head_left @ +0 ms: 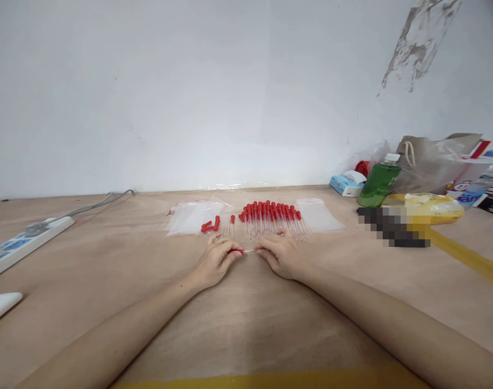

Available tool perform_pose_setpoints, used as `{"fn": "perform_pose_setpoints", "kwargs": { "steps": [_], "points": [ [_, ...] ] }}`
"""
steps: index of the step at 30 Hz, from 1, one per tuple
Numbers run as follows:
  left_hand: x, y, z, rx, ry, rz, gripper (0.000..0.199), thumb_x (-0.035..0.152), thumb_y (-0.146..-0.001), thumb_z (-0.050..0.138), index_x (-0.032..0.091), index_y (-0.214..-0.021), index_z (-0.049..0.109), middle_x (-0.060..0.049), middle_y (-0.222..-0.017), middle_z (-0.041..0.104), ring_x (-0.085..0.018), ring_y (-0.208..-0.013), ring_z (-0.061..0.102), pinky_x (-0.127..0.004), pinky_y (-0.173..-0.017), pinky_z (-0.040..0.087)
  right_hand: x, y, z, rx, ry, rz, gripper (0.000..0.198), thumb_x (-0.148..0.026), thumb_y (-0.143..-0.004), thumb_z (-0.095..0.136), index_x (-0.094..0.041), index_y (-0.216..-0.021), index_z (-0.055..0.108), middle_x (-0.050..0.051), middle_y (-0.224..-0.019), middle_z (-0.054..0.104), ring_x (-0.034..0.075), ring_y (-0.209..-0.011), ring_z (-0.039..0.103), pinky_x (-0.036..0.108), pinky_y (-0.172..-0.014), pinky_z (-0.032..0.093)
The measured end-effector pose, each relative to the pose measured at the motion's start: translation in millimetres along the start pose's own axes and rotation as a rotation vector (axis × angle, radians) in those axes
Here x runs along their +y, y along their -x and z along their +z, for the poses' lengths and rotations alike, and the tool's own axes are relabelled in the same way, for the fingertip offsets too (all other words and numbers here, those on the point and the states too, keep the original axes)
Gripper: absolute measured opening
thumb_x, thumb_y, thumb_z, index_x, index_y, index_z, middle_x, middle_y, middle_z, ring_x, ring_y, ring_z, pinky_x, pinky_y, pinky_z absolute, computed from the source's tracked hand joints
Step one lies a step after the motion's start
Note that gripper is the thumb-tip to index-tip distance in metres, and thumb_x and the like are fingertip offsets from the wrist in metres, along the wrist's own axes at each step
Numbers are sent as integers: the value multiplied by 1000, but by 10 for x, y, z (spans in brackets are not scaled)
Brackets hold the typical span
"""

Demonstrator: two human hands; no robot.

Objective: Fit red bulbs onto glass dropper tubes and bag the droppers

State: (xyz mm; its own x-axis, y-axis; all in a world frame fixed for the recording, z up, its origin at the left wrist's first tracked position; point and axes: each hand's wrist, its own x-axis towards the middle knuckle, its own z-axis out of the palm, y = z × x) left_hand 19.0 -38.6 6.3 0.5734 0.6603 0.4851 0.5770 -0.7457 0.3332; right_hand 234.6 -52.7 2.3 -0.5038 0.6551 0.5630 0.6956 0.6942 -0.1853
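My left hand [217, 260] pinches a red rubber bulb [238, 251] between thumb and fingers. From the bulb a thin glass dropper tube [250, 251] runs sideways into the closed fingertips of my right hand [285, 258]. How far the tube sits inside the bulb is too small to make out. Just beyond my left hand lie several loose red bulbs [208, 226] and several bare glass tubes [226, 229], one pipette among them red-topped. Past my right hand, many red-bulbed glass droppers [271, 212] lie in a row, bulbs toward the wall.
Transparent plastic bags lie behind in a left stack [190, 216] and a right stack [317, 215]. A power strip [35, 237] and a white object [3, 307] are at left. On the right stand a green bottle [378, 183], a tissue pack [346, 185] and a yellow packet [435, 208].
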Motion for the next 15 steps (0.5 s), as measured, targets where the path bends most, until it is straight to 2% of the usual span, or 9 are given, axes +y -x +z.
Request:
{"fn": "perform_pose_setpoints", "kwargs": {
  "steps": [15],
  "points": [
    [-4,9,-6,-39,-27,71,15,29,-85,46,21,-80,58,4,-76,65,-11,-73,59,-40,-100,17,1,26,39,41,42,-53,18,-21,-86,45,-22,-83,62,-1,-75,65,12,-66,52,31,-70,20]
  ]
}}
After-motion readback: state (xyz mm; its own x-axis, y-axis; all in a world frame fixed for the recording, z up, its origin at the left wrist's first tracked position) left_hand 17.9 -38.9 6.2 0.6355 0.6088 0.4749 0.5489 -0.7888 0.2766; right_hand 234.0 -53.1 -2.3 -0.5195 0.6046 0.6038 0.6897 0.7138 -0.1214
